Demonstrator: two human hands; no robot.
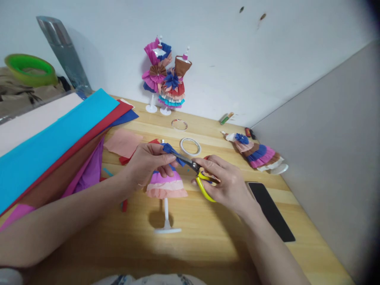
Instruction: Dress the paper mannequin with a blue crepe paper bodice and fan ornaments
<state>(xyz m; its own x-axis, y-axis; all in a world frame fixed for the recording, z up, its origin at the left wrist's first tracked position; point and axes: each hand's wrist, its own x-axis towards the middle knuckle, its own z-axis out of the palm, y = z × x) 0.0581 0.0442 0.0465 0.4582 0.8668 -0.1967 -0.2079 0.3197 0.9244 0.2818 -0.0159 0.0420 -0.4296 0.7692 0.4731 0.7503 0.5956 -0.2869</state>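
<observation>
Between its thumb and fingers, my left hand [150, 162] pinches a small piece of dark blue crepe paper [168, 148]. My right hand [227, 180] grips yellow-handled scissors [205, 189], whose blades lie against the blue paper beside my left thumb. Just behind and below the hands stands a small dress-form mannequin [166, 215] on a white stand. Its ruffled paper skirt [166, 184] has purple, pale pink and peach layers; its upper part is mostly hidden by my hands and the blue paper.
Crepe paper sheets [59, 146] are stacked at left, near a peach piece [123, 143]. Tape rolls [190, 147] lie behind the hands. Two dressed mannequins [172, 81] stand by the wall; another [257, 152] lies at right, near a black phone [271, 211]. A bottle [65, 53] stands back left.
</observation>
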